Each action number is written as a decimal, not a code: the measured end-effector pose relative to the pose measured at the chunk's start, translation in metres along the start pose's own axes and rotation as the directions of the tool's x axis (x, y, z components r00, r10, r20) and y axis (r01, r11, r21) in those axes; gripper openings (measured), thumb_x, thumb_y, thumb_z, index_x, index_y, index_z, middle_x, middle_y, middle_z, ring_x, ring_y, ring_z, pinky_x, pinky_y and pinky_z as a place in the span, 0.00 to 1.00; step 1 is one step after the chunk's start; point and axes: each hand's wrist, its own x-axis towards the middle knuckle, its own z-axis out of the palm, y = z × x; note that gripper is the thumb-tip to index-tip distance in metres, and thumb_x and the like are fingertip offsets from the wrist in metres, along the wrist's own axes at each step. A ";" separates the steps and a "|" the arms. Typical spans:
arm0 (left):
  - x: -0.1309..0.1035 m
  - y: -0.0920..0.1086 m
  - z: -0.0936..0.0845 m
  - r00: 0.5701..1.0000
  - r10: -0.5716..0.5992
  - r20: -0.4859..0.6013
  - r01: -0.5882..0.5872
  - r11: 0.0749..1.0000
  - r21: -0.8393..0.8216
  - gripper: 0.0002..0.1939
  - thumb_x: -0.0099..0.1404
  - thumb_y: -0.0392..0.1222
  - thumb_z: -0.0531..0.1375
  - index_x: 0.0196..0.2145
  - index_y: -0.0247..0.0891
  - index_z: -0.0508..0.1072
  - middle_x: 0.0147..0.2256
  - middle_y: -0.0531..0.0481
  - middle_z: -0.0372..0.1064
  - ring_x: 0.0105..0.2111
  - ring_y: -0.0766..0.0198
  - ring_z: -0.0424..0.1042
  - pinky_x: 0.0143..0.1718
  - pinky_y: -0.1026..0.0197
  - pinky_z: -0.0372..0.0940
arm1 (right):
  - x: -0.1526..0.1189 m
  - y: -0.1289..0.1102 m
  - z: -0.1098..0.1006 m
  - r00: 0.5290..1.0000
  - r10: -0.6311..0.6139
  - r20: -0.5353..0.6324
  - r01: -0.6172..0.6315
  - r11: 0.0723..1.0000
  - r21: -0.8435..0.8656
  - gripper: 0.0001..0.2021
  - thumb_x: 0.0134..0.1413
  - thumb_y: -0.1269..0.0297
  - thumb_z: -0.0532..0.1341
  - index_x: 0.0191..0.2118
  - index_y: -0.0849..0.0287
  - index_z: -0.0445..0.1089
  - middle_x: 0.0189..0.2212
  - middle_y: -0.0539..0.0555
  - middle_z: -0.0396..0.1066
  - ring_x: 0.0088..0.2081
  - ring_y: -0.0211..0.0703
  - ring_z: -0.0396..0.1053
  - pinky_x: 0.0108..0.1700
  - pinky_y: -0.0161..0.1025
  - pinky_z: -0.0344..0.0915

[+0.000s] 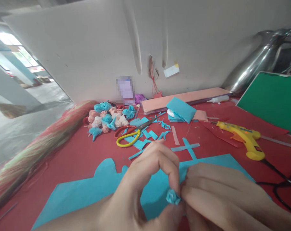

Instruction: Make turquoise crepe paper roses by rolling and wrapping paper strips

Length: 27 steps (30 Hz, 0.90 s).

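Note:
A small blue paper flower [173, 197] sits between my two hands, low in the picture. The thumb and index finger of my left hand [145, 179] pinch it from the side. My right hand [215, 195] is closed against its right side, fingertips bent inward and partly hidden, touching the flower's base. Under both hands lies a large blue paper sheet [78, 199] with a wavy cut edge. Scissors [128, 139] with one red and one yellow handle rest beyond the hands among blue paper scraps [152, 134].
Finished paper flowers [107, 118] in blue, pink and white are heaped at the left back. A yellow glue gun [244, 138] lies at right, its black cord trailing. Folded blue paper [182, 109], a long pink pack [184, 99], a green board [270, 102] and a metal jug [253, 64] stand behind.

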 end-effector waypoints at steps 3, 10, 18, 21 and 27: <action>-0.002 0.000 0.003 0.999 0.035 0.008 -0.035 0.999 0.035 0.06 0.63 0.34 0.57 0.30 0.39 0.62 0.31 0.51 0.62 0.33 0.64 0.64 0.37 0.63 0.63 | 0.002 0.002 0.001 0.999 0.016 0.031 -0.017 1.000 0.025 0.09 0.55 0.56 0.61 0.26 0.51 0.72 0.16 0.48 0.70 0.22 0.42 0.74 0.21 0.33 0.72; -0.001 0.005 0.004 1.000 -0.017 -0.009 0.017 1.000 -0.008 0.07 0.56 0.28 0.54 0.30 0.38 0.62 0.32 0.51 0.61 0.32 0.65 0.63 0.35 0.63 0.61 | 0.010 0.008 0.002 0.999 0.019 -0.041 -0.017 0.998 0.063 0.09 0.54 0.62 0.62 0.24 0.53 0.69 0.16 0.47 0.71 0.18 0.37 0.72 0.20 0.30 0.70; 0.001 0.005 0.004 0.997 -0.081 -0.018 0.079 0.994 -0.081 0.10 0.51 0.24 0.53 0.28 0.38 0.63 0.31 0.52 0.61 0.31 0.66 0.62 0.34 0.62 0.60 | 0.015 0.010 0.004 0.991 0.073 -0.108 -0.054 0.984 0.167 0.06 0.48 0.73 0.62 0.26 0.57 0.66 0.17 0.42 0.72 0.15 0.28 0.69 0.25 0.22 0.71; -0.001 0.005 0.004 0.996 -0.090 -0.017 0.088 0.992 -0.091 0.10 0.51 0.25 0.53 0.28 0.37 0.64 0.31 0.52 0.61 0.31 0.65 0.62 0.35 0.60 0.61 | 0.013 0.012 0.003 0.997 0.076 -0.005 -0.073 0.972 0.224 0.06 0.47 0.73 0.62 0.27 0.56 0.66 0.18 0.42 0.73 0.14 0.28 0.68 0.23 0.21 0.70; 0.003 0.005 0.005 0.994 -0.108 0.001 0.107 0.990 -0.088 0.10 0.49 0.25 0.52 0.27 0.38 0.63 0.30 0.52 0.60 0.31 0.64 0.62 0.35 0.60 0.61 | 0.010 0.011 0.006 0.996 0.075 -0.049 -0.065 0.981 0.184 0.06 0.49 0.73 0.60 0.25 0.56 0.64 0.16 0.43 0.72 0.14 0.29 0.68 0.19 0.23 0.67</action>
